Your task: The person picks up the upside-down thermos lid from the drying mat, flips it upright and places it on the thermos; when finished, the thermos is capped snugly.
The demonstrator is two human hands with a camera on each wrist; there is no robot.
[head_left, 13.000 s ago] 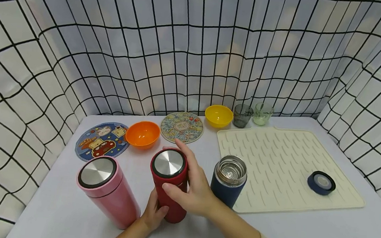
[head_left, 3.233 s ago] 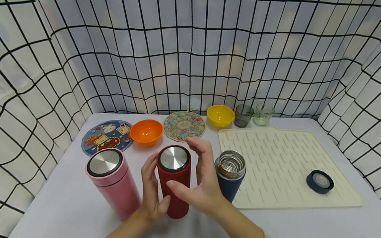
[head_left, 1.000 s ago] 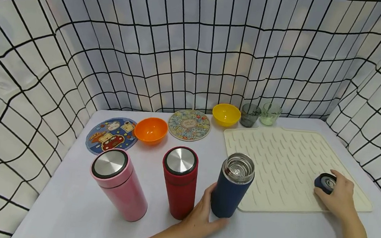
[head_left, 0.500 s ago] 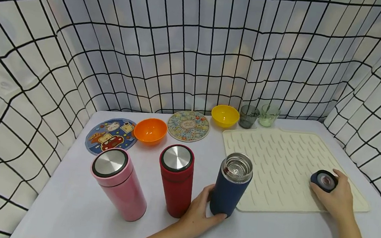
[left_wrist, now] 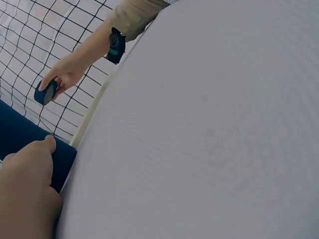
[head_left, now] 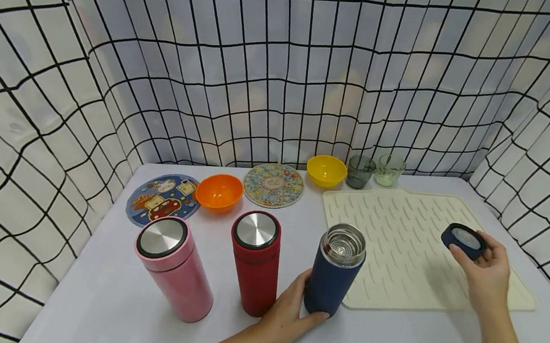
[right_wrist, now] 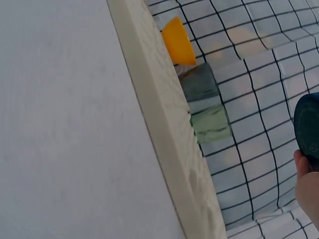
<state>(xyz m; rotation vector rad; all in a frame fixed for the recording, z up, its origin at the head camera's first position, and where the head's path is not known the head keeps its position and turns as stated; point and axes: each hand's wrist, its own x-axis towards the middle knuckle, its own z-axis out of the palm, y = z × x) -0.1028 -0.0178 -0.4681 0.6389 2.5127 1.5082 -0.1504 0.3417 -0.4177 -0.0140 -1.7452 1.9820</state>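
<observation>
My left hand point(head_left: 289, 317) grips the lower part of a navy blue thermos point(head_left: 332, 279), which stands without a lid, its steel mouth and strainer showing. In the left wrist view the thumb of that hand lies along the thermos point(left_wrist: 64, 158). Over the cream mat, my right hand point(head_left: 490, 275) pinches the navy lid point(head_left: 464, 240) by its rim, raised off the surface. The right wrist view shows only part of the lid point(right_wrist: 308, 124) at its edge. Left of the blue thermos stand a red thermos point(head_left: 255, 272) and a pink thermos point(head_left: 180, 278), both with lids on.
The cream ridged mat point(head_left: 397, 249) covers the table's right side. Along the back are an orange bowl point(head_left: 219, 192), a yellow bowl point(head_left: 326, 171), a grey glass point(head_left: 360, 171) and a green glass point(head_left: 389, 170). Two round mats, one blue point(head_left: 153, 201) and one patterned point(head_left: 273, 186), lie nearby.
Both hands have left the red thermos, the left moving to the blue thermos and the right to the lid. Over the last half second the lid has risen off the cream mat.
</observation>
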